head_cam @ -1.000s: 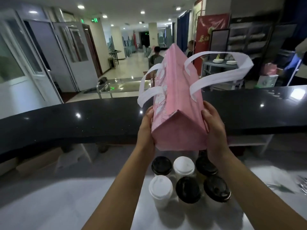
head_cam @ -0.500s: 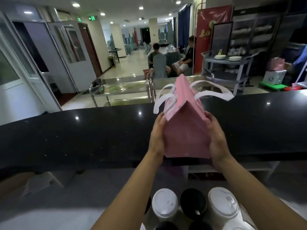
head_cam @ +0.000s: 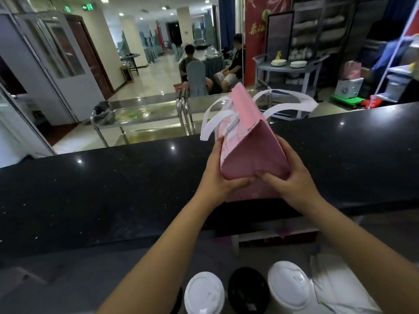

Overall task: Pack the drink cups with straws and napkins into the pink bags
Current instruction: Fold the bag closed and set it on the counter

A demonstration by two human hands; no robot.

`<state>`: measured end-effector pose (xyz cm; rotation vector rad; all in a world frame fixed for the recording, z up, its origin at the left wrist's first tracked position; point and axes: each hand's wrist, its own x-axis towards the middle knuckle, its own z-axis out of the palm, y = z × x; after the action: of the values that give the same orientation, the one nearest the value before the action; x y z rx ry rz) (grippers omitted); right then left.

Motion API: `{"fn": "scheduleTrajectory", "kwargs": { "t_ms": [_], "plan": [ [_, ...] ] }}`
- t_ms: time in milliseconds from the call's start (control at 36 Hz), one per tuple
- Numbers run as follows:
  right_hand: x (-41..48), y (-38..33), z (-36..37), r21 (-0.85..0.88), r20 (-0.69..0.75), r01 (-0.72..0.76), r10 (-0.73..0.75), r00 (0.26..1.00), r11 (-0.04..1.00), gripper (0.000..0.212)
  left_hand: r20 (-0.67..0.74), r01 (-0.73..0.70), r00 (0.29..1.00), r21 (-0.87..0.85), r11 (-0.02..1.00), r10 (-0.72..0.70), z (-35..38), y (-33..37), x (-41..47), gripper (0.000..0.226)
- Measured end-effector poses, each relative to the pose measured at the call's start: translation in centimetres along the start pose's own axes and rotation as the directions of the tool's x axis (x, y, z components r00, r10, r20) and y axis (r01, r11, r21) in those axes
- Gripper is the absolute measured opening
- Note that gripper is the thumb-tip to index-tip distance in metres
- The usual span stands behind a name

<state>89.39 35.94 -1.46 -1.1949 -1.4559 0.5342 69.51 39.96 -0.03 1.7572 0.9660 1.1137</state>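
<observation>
A pink bag [head_cam: 249, 146] with white handles stands on the raised black counter [head_cam: 113, 189]. My left hand [head_cam: 221, 175] grips its left side, thumb curled across the near face. My right hand [head_cam: 292, 177] grips its right side, thumb pressing the near face too. The bag's top is folded to a ridge, so its contents are hidden. Below, at the frame's bottom edge, stand a white-lidded cup [head_cam: 204, 293], a black-lidded cup [head_cam: 248, 290] and another white-lidded cup [head_cam: 288, 284].
A white napkin or paper [head_cam: 335, 288] lies right of the cups on the lower work surface. Beyond the counter stand steel trolleys [head_cam: 140, 116]. Two people sit at a table farther back. Another pink bag [head_cam: 352, 70] sits on a box at far right.
The bag came down from the air onto the black counter. Both thumbs have moved onto its near face. The view tilted up, so fewer cups show.
</observation>
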Motion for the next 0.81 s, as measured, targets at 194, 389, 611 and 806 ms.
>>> {"fn": "scheduleTrajectory", "kwargs": {
  "t_ms": [194,389,611,806],
  "plan": [
    [-0.9,-0.1,-3.7,-0.029,-0.072,0.001,-0.004,0.997,1.000,0.083,0.074,-0.008,0.997,-0.046,0.999,0.012,4.2,0.6,0.5,0.122],
    [-2.5,0.0,-6.3,-0.174,-0.067,-0.014,0.002,0.998,0.985,0.083,-0.031,-0.027,0.999,0.039,0.999,0.028,6.5,1.4,-0.8,0.125],
    [-4.4,-1.5,-7.0,-0.330,-0.036,-0.019,0.007,0.999,0.944,0.089,-0.104,-0.004,0.994,0.205,0.979,0.026,5.3,3.2,-3.3,0.119],
    [-7.5,-5.4,-6.8,-0.466,0.007,0.056,-0.060,0.998,0.883,0.087,-0.039,0.077,0.997,0.380,0.922,-0.067,1.1,5.3,-8.2,0.116]
  ]
}}
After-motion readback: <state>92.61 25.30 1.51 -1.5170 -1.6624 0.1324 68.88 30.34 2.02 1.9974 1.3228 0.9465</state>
